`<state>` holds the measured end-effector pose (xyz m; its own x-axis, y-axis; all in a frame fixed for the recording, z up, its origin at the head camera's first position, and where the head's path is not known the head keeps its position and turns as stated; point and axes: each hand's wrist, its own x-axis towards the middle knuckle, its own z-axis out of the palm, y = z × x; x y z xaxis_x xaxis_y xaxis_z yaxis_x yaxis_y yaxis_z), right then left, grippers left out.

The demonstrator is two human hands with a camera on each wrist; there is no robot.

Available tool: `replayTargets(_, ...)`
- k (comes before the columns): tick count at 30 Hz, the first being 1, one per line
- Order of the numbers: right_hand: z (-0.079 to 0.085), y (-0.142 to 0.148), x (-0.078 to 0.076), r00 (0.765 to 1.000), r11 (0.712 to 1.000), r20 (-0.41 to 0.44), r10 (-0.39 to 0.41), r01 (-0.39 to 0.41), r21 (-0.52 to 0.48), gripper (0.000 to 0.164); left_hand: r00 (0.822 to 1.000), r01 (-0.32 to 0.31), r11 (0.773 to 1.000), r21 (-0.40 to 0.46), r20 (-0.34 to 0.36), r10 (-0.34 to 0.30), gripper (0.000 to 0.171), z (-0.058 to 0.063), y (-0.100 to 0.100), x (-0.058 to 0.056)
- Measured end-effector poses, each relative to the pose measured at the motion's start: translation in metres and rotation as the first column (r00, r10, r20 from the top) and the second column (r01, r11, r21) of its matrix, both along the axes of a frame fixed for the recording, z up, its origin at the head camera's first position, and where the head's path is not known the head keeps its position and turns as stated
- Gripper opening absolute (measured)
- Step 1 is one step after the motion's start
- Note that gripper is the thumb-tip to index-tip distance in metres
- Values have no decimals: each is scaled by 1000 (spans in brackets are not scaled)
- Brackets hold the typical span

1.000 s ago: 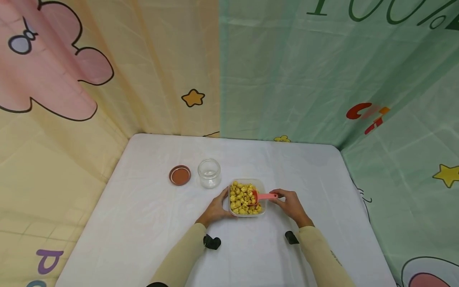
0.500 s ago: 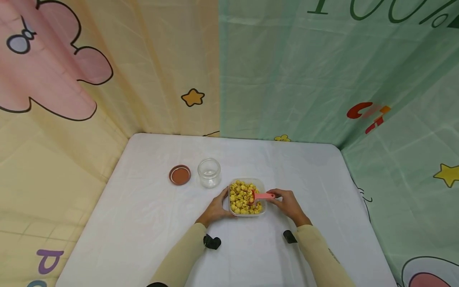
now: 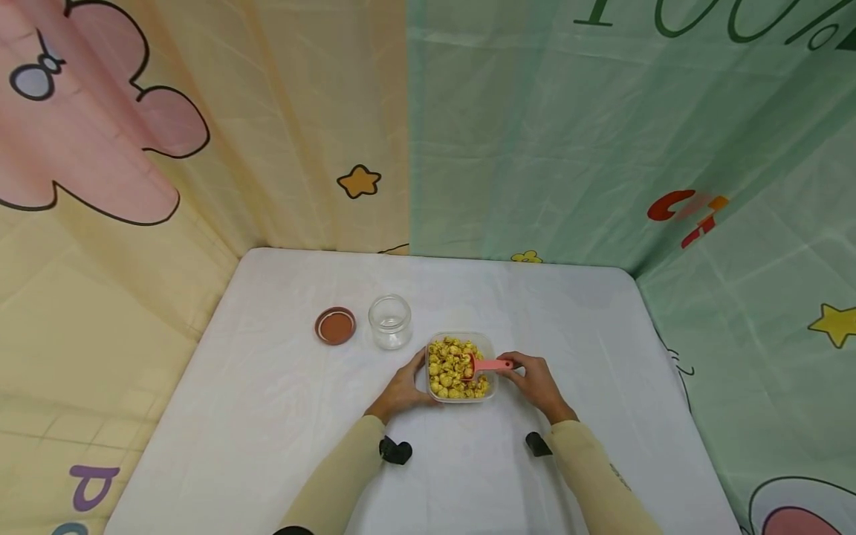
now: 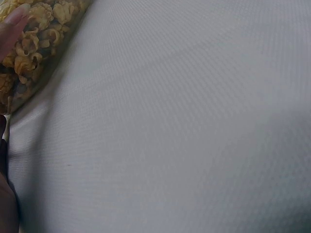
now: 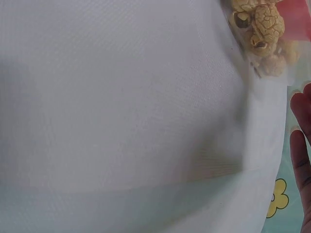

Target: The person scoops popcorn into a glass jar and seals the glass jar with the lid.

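A clear plastic container [image 3: 493, 388] full of yellow popcorn [image 3: 444, 371] stands on the white-covered table. My left hand [image 3: 403, 390] grips its left side, thumb at the near edge and fingers toward the far one. With my right hand [image 3: 539, 383] I pinch the handle end of a pink scoop [image 3: 491, 365], whose bowl sits among the popcorn. Part of the popcorn [image 4: 39, 43] shows through the container wall in the left wrist view. At the right wrist view's edge appear my fingers [image 5: 300, 155] and a pink piece of the scoop [image 5: 295, 19].
An open glass jar [image 3: 390, 323] stands just behind and left of the container. Left of that lies a round brown lid [image 3: 335, 327]. Printed curtains [image 3: 521, 134] enclose the table [image 3: 267, 386] at the back and sides.
My right hand and the scoop have shifted slightly left, with the scoop's bowl further into the popcorn. The left hand, container, jar and lid have stayed in place.
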<state>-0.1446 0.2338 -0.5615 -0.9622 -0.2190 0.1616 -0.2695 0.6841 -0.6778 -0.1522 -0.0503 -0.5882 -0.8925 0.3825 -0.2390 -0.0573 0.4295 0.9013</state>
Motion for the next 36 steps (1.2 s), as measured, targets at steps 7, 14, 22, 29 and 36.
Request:
replayTargets(7,-3,2,5,999,999,-32,-38,37,-31,21,1000,4,1000,-24,3,-4,117,0,0,-1)
replayTargets(14,-3,5,11,995,992,-7,-97,96,-81,20,1000,1,999,-32,-19,-1,118,-2,-1,-1)
replayTargets(22,-8,6,14,987,973,65,-148,157,-171,22,998,10,999,-46,-54,-12,116,-2,-1,0)
replayTargets(29,-13,6,17,979,951,111,-172,194,-241,23,1000,0,1000,-31,-20,-1,117,-2,0,-1)
replayTargets(36,-14,7,18,976,934,125,-181,210,-290,23,999,10,999,-42,-51,-12,117,-5,0,-2)
